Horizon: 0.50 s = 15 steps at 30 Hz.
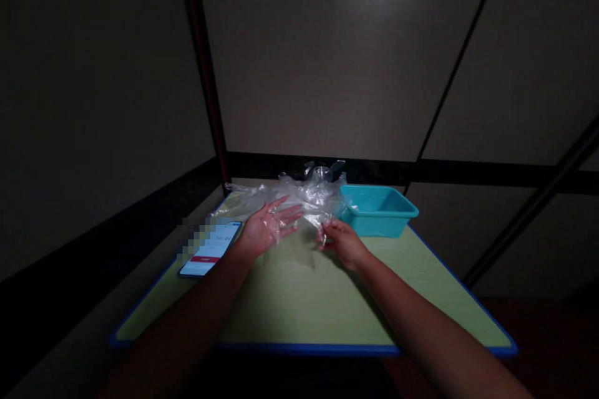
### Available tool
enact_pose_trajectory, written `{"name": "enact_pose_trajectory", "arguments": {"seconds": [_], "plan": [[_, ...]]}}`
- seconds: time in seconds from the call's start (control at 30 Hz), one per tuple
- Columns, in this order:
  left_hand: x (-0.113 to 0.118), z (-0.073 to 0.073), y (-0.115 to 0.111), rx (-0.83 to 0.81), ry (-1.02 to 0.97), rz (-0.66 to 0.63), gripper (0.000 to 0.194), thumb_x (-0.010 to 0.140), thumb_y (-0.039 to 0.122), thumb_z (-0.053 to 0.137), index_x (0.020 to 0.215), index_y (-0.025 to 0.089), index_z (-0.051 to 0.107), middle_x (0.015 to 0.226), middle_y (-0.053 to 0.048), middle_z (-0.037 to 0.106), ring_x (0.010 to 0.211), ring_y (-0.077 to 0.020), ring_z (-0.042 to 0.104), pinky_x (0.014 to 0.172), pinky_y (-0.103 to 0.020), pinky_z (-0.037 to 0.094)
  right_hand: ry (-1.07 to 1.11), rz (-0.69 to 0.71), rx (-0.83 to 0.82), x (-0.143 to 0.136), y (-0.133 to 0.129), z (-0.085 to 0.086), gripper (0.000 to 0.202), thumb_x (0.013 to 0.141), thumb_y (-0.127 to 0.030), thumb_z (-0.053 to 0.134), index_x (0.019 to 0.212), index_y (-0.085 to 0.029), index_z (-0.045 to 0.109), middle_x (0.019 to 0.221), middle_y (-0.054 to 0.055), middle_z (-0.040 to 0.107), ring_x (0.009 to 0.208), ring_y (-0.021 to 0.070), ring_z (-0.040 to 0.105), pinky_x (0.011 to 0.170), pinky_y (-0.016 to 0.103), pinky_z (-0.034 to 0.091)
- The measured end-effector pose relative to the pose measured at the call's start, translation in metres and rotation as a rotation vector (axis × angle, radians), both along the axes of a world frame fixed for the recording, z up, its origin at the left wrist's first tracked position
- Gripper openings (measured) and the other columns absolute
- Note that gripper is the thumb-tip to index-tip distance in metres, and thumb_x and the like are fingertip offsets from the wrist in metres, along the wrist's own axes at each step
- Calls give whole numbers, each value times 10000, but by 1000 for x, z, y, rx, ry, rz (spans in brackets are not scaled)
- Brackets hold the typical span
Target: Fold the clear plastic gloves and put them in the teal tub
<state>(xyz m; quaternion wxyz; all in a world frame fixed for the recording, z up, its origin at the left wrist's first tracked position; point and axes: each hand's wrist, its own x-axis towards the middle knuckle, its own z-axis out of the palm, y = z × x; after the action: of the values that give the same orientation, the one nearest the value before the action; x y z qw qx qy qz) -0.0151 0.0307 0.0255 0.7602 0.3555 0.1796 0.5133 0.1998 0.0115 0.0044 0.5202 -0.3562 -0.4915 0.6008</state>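
A heap of crumpled clear plastic [299,192], thin like film or bags, lies across the far part of the table. My left hand [264,229] is palm up with its fingers spread, and a piece of clear film lies over the palm and fingers. To its right, my right hand [341,240] pinches a bit of clear plastic between thumb and fingers, at the near edge of the heap. Some plastic touches the left rim of a turquoise basin [379,224] beyond my right hand.
A phone [210,249] with a lit screen lies at the left side of the table, beside my left forearm. The pale green table [309,318] has a blue edge. Dark panelled walls stand behind and to the left.
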Motion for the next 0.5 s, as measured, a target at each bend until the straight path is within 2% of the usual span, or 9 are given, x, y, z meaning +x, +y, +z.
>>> {"name": "enact_pose_trajectory", "arguments": {"seconds": [0.1, 0.17, 0.27, 0.33, 0.4, 0.5], "plan": [[-1, 2, 0, -20, 4, 63, 485, 926, 388, 341, 1344, 150, 398, 1152, -164, 633, 1022, -295, 624, 904, -454, 437, 59, -95, 1, 3, 3, 1, 373, 639, -507, 737, 648, -177, 563, 614, 9, 587, 592, 140, 561, 511, 261, 481], [-1, 2, -1, -23, 20, 52, 494, 923, 398, 350, 1348, 148, 391, 1161, -170, 626, 1013, -296, 629, 916, -450, 425, 103, -124, -35, 4, 3, 4, 381, 666, -531, 711, 659, -189, 544, 642, 16, 606, 617, 153, 584, 529, 275, 493], [0, -1, -3, -22, 53, -115, 530, 908, 445, 378, 1371, 187, 358, 1194, -172, 608, 1041, -310, 615, 945, -486, 390, 94, -18, -84, 3, -2, 8, 382, 672, -546, 700, 742, -196, 564, 775, 38, 653, 698, 168, 618, 566, 289, 508], [1, -4, -5, -35, 72, -257, 557, 899, 473, 386, 1368, 174, 359, 1184, -182, 612, 1071, -324, 596, 960, -507, 368, 42, 46, -81, 0, -5, 8, 403, 613, -507, 756, 797, -195, 579, 803, 31, 657, 715, 164, 623, 576, 276, 503], [3, -7, -6, -58, 89, -330, 564, 897, 474, 389, 1349, 137, 384, 1140, -194, 632, 1077, -331, 590, 954, -510, 370, -13, 34, -58, -2, -6, 6, 431, 543, -470, 799, 777, -191, 569, 722, 6, 640, 650, 150, 611, 552, 258, 483], [6, -5, -8, -64, 73, -242, 555, 902, 461, 376, 1359, 146, 380, 1133, -190, 634, 1048, -325, 603, 898, -499, 415, -90, -69, 18, -2, -3, 2, 420, 562, -511, 759, 668, -187, 512, 519, -43, 538, 448, 98, 492, 440, 222, 389]]}}
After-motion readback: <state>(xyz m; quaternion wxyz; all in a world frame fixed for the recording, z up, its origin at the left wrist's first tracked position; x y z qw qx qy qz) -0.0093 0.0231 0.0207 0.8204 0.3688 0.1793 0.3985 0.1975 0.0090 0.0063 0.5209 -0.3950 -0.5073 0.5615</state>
